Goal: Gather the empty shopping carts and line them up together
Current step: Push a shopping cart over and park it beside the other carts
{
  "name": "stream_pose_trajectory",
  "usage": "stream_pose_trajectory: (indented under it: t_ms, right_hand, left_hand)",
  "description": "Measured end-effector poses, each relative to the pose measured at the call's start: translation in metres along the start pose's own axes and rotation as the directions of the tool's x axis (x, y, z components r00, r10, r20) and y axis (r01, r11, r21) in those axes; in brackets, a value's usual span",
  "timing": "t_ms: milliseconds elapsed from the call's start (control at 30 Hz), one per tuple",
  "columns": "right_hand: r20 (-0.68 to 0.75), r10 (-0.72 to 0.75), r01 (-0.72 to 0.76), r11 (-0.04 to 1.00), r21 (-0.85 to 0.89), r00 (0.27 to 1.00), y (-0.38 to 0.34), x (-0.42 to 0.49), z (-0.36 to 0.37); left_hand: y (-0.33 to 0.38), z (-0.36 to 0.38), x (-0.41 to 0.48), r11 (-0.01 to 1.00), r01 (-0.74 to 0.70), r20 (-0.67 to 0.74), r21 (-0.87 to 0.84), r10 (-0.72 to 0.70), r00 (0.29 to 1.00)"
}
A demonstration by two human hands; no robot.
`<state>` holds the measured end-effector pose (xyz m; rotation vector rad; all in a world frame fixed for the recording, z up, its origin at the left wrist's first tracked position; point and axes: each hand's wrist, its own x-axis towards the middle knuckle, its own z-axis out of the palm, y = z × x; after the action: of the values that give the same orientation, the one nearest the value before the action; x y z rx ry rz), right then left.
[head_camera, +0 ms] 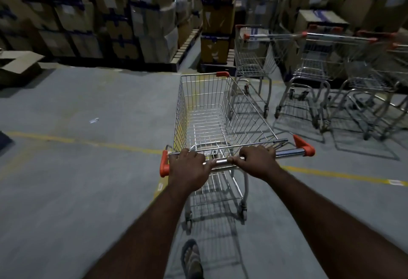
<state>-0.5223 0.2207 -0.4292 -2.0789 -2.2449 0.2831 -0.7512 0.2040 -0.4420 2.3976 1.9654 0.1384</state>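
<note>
Sandal (191, 258) on one foot is showing at the bottom edge, just behind the rear wheels of an empty wire cart (212, 110). Left hand (188, 168) is gripping the steel handle bar (289, 152) next to its orange left end cap, fingers curled over the top. Right hand (257, 159) is gripping the same bar near its middle, curled round it likewise. The cart is standing on the grey floor (88, 190), its rear sitting over a yellow line (88, 143). A paper scrap (93, 120) is lying off to the left. Beyond the cart's front and to the right, more empty carts are standing: a nearest parked cart (251, 57), a second parked cart (315, 66) beside it, and a third parked cart (371, 79) blurring at the edge. Stacked cardboard boxes (88, 13) are filling the background
</note>
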Motion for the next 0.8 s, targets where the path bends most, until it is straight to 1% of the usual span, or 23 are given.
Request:
stream_pose_trajectory:
  t_ms: [133,267,433,567,667,800]
  right_hand:
    - [-0.007,0.029,-0.028,0.999,0.026,1.0,-0.002,0.075,-0.004]
    - [0.027,0.059,-0.059,0.998,-0.012,0.998,-0.013,0.144,-0.014]
    - [0.005,0.076,-0.076,0.997,-0.021,0.997,-0.021,0.224,-0.016]
    - [0.029,0.101,-0.101,0.995,-0.016,0.994,-0.021,0.281,-0.022]
    - [0.033,0.101,-0.1,0.994,-0.033,0.994,-0.017,0.323,-0.029]
    - [0.034,0.107,-0.106,0.994,-0.013,0.994,-0.009,0.385,-0.036]
  left_hand:
    - [-0.025,0.001,0.072,1.0,-0.027,-0.015,-0.012,0.027,1.0]
    - [-0.057,0.004,0.145,0.997,-0.07,0.02,-0.034,0.07,0.997]
    - [-0.088,0.0,0.228,0.994,-0.087,0.056,-0.06,0.09,0.994]
    - [-0.102,-0.001,0.285,0.99,-0.091,0.066,-0.109,0.099,0.993]
    - [-0.108,0.002,0.329,0.99,-0.101,0.067,-0.095,0.108,0.992]
    - [-0.116,0.005,0.391,0.992,-0.099,0.05,-0.082,0.103,0.993]
